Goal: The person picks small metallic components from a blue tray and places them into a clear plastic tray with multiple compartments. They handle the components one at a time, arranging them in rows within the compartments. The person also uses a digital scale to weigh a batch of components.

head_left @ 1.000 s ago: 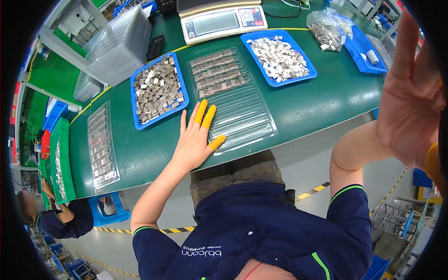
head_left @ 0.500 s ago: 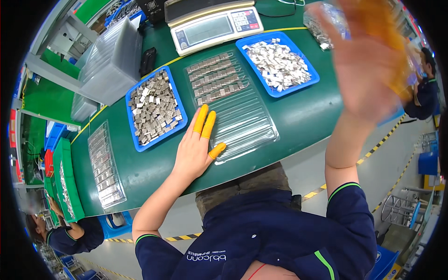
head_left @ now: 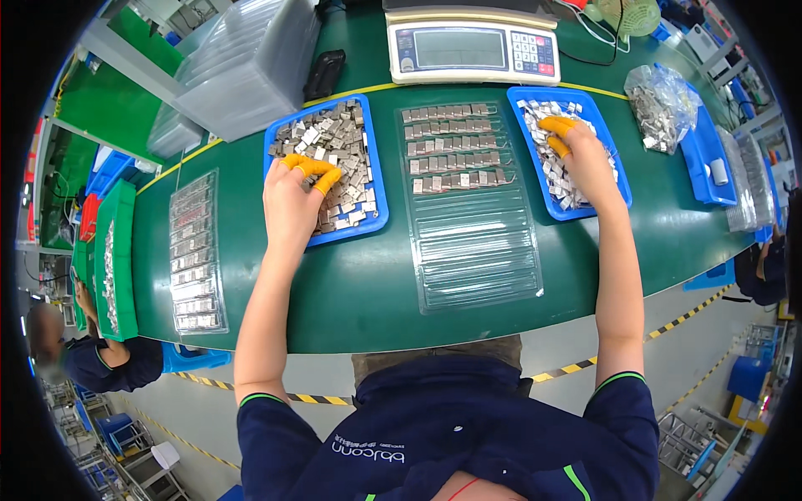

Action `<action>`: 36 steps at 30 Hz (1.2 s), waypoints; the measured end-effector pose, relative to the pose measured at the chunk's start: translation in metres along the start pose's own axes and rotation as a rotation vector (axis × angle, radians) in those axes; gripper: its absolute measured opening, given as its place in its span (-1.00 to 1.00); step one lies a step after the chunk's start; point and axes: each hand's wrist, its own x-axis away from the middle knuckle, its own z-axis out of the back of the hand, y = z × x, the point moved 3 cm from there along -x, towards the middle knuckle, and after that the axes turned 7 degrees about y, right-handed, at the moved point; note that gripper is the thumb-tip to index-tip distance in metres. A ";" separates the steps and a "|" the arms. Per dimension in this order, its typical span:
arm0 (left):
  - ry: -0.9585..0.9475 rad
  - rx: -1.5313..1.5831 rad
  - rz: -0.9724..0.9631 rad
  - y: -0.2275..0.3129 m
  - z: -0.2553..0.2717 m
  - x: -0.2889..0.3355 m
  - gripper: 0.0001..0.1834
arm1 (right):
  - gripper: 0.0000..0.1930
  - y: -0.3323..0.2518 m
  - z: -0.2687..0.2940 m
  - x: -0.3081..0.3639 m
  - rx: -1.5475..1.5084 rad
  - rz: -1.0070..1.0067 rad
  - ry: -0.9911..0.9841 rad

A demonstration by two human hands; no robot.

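My left hand (head_left: 286, 204), with yellow finger cots, reaches into a blue tray (head_left: 378, 188) heaped with small silvery metal pieces (head_left: 344, 134). Its thumb and fingers are drawn together among the pieces; what they hold, if anything, is hidden. Over on the right, my right hand (head_left: 586, 163) dips into a second blue tray (head_left: 614, 134) of small white-and-silver pieces (head_left: 558, 185). Its cotted fingers are bent into a pinch whose contents I cannot make out. Between the trays lies a clear ribbed plastic blister tray (head_left: 476, 250), its far rows filled with small metal pieces.
A digital scale (head_left: 468, 48) stands behind the trays. Stacked clear plastic trays (head_left: 242, 75) rise at the back left, beside a black object (head_left: 325, 73). A filled blister tray (head_left: 194, 250) lies at left. At right are a bag of parts (head_left: 660, 108) and a blue bin (head_left: 708, 159).
My left hand has left the blister tray for the left blue tray. My right hand, raised and blurred before, has come down into the right blue tray. The view has shifted.
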 end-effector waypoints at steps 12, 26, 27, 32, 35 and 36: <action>-0.091 -0.123 -0.077 0.017 -0.015 0.006 -0.77 | -0.75 0.020 0.011 0.000 -0.044 -0.340 0.266; 0.055 -0.074 -0.210 0.009 -0.015 0.011 -0.82 | -0.75 0.030 0.019 0.001 -0.557 -0.503 0.412; 0.074 0.000 -0.157 0.011 -0.012 0.008 -0.80 | -0.74 0.034 0.020 0.001 -0.584 -0.495 0.418; 0.071 0.603 0.314 -0.002 -0.017 0.010 -0.75 | -0.74 0.037 0.010 0.000 -0.487 -0.425 0.349; 0.000 0.811 0.442 0.002 -0.014 0.009 -0.77 | -0.75 0.035 0.005 0.002 -0.419 -0.417 0.306; 0.005 0.863 0.454 0.003 -0.013 0.009 -0.78 | -0.74 0.032 0.005 0.002 -0.406 -0.471 0.238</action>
